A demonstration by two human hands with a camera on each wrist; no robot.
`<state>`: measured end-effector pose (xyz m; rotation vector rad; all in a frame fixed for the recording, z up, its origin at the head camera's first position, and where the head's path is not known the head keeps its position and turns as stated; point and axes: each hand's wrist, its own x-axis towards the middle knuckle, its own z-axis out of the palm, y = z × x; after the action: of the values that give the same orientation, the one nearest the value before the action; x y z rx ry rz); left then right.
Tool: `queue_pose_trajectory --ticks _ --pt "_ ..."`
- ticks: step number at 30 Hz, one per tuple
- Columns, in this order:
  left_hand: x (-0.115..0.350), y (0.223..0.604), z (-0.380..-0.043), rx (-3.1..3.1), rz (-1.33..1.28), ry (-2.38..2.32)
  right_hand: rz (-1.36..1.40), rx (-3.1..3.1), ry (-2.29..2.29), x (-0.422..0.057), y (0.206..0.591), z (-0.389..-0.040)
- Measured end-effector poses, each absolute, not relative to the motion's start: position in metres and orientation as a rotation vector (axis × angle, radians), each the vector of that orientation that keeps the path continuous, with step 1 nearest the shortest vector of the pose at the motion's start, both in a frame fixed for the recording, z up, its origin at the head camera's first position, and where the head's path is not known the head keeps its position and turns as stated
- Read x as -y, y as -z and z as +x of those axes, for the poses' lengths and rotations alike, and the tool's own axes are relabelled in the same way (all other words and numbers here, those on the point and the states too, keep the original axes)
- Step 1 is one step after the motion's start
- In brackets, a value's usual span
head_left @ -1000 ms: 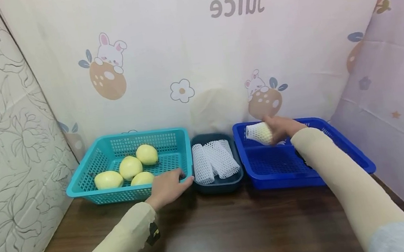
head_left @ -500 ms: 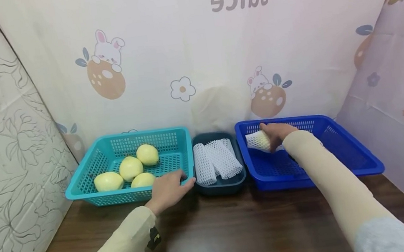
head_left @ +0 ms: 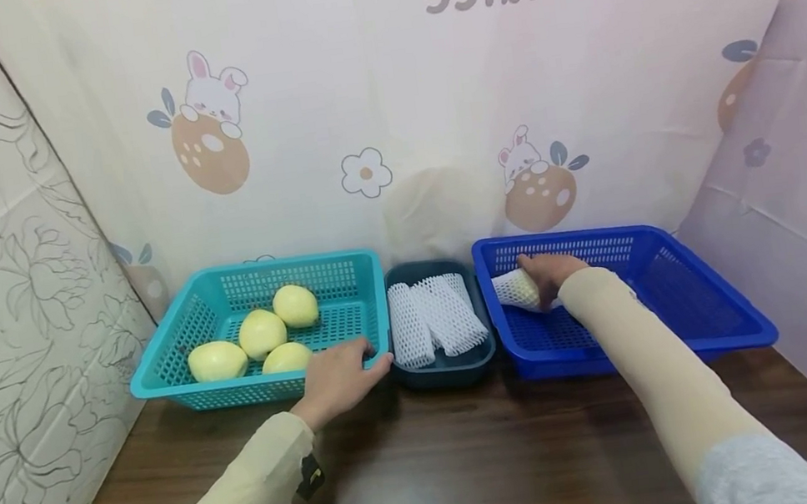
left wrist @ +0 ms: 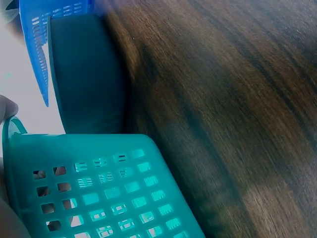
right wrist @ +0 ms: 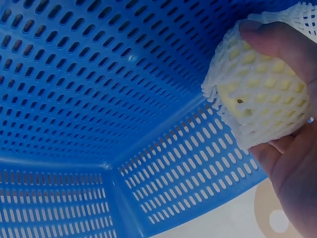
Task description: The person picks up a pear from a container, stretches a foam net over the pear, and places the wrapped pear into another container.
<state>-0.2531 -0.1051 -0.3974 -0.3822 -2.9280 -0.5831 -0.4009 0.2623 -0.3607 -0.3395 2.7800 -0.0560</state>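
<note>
In the head view, my right hand (head_left: 552, 276) is inside the blue basket (head_left: 717, 281). It grips a pale yellow fruit (right wrist: 270, 87) wrapped in a white foam net sleeve, low near the basket's left end. The right wrist view shows the thumb on one side of the fruit and fingers on the other; a small dark spot shows through the mesh. My left hand (head_left: 339, 377) grips the front rim of the teal basket (head_left: 160, 362) near its right corner, its fingers partly hidden behind the rim. Several bare pale yellow fruits (head_left: 262, 334) lie in that basket.
Between the two baskets stands a small dark tray (head_left: 442, 377) with several folded white foam net sleeves (head_left: 449, 314). All three containers line up on a dark wooden table (head_left: 430, 467), close against a printed wall covering (head_left: 415, 99).
My right hand has lowered the netted fruit deeper into the blue basket, moving slightly left. My left hand stays at the teal rim. The head view has shifted slightly.
</note>
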Motion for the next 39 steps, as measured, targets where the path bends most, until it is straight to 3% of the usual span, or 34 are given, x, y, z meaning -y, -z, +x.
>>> queue_pose_trajectory --ticks 15,24,32,39 --pt "0.103 0.396 -0.252 2.927 -0.401 0.549 -0.438 -2.831 -0.006 -0.267 0.353 -0.396" --pt "0.106 0.397 -0.252 2.921 -0.415 0.571 -0.486 -2.839 0.055 -0.27 0.32 -0.39" --pt "0.109 0.395 -0.251 2.908 -0.419 0.562 -0.689 -2.898 0.107 -0.262 0.29 -0.355" --pt "0.107 0.395 -0.251 2.929 -0.433 0.55 -0.758 -2.935 0.289 -0.261 0.292 -0.306"
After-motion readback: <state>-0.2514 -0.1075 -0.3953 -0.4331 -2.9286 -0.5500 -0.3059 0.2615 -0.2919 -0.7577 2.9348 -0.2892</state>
